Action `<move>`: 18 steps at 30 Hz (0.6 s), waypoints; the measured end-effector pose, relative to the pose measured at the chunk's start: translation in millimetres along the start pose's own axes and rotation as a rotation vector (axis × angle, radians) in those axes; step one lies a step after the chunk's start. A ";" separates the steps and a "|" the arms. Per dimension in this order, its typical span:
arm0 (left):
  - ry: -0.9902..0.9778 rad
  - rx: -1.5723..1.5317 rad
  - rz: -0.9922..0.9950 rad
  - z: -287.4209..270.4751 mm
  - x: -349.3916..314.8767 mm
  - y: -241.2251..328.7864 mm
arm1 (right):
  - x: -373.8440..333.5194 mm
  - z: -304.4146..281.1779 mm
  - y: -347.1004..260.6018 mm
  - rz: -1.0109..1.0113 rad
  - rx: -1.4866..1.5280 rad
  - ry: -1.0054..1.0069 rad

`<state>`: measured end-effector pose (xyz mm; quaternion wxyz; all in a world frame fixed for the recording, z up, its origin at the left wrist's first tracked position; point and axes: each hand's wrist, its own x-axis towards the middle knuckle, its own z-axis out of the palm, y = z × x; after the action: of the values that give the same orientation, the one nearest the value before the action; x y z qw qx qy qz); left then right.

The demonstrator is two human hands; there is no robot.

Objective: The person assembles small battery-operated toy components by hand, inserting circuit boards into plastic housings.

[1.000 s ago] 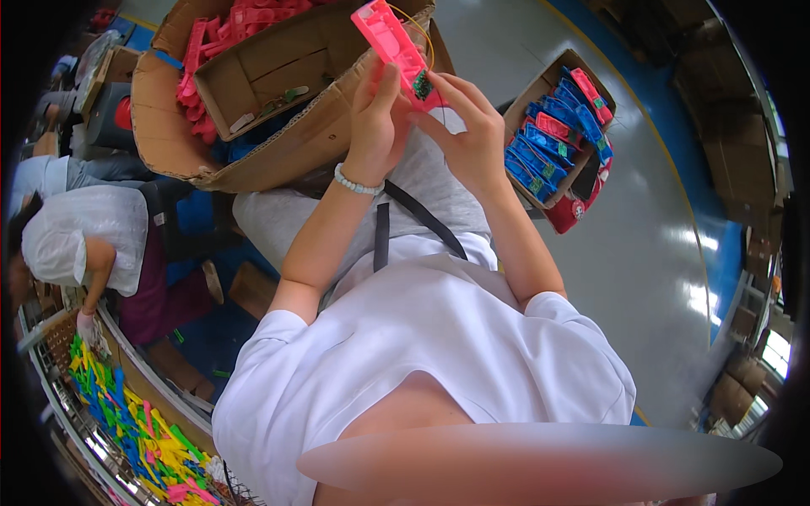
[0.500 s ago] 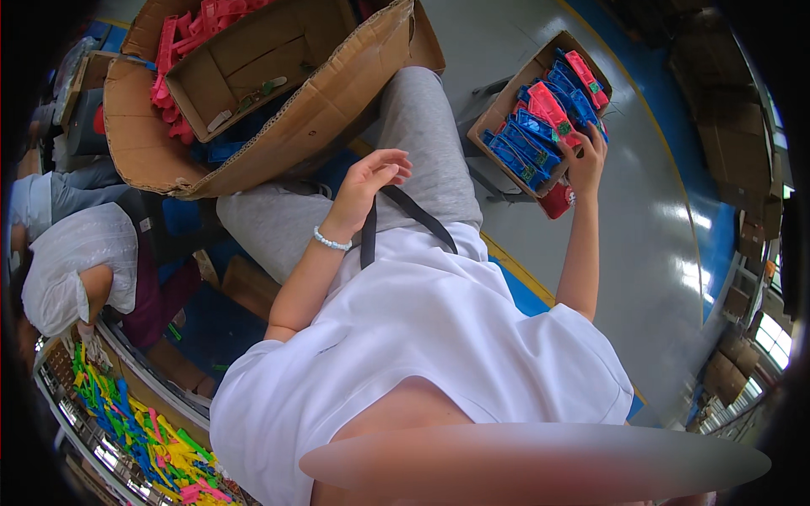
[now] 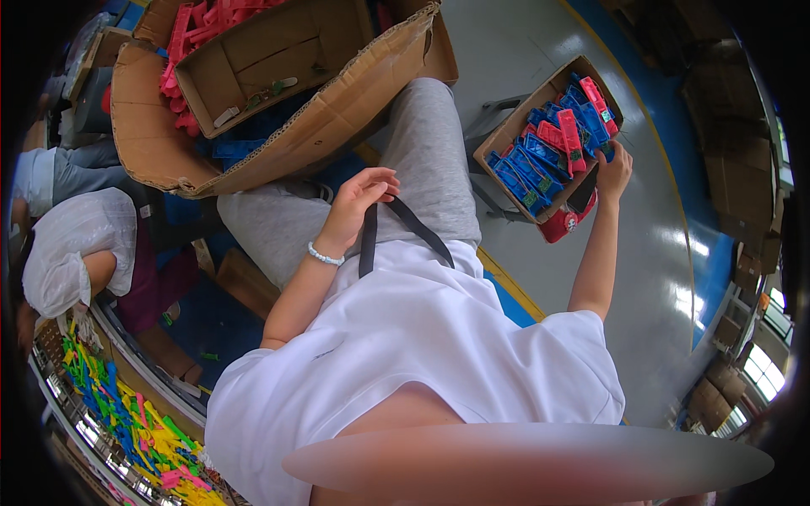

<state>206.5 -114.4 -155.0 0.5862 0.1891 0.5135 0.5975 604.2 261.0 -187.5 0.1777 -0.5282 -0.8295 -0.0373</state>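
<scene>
My right hand [image 3: 615,171] is at the right edge of a small cardboard box [image 3: 547,221], its fingers curled around the end of a blue plastic part [image 3: 604,154]. That box holds several blue parts [image 3: 525,174] and a few pink plastic parts [image 3: 571,139], some with small green circuit boards. Over my lap hovers my left hand [image 3: 361,202], fingers loosely bent and apart from the thumb, with nothing visible in it. A black strap [image 3: 413,228] hangs beside its fingertips.
A large open carton [image 3: 312,126] at the upper left holds pink parts [image 3: 224,21] and a smaller cardboard tray [image 3: 253,63]. A red item [image 3: 557,226] sits by the small box. Another person [image 3: 80,244] is at left, near a bin of colourful parts [image 3: 139,422].
My right hand has moved off the box's near corner to its right edge. A pink part there lies at a different angle, and another shows beside it. My left hand stays over my lap.
</scene>
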 end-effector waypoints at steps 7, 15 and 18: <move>-0.166 0.125 0.066 -8.1 -20.4 41.6 | 18.0 38.0 -24.2 -0.084 0.156 -0.170; -0.415 0.440 0.498 -72.4 -43.1 225.3 | 23.7 16.7 -44.3 -0.155 0.032 -0.094; -0.146 0.839 0.554 -99.5 24.5 269.4 | 32.0 4.3 -59.4 -0.148 0.045 0.005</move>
<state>-18.2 -73.6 20.9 0.3139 0.5785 0.5975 0.4581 538.2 263.7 -173.3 0.1884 -0.4610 -0.8666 -0.0329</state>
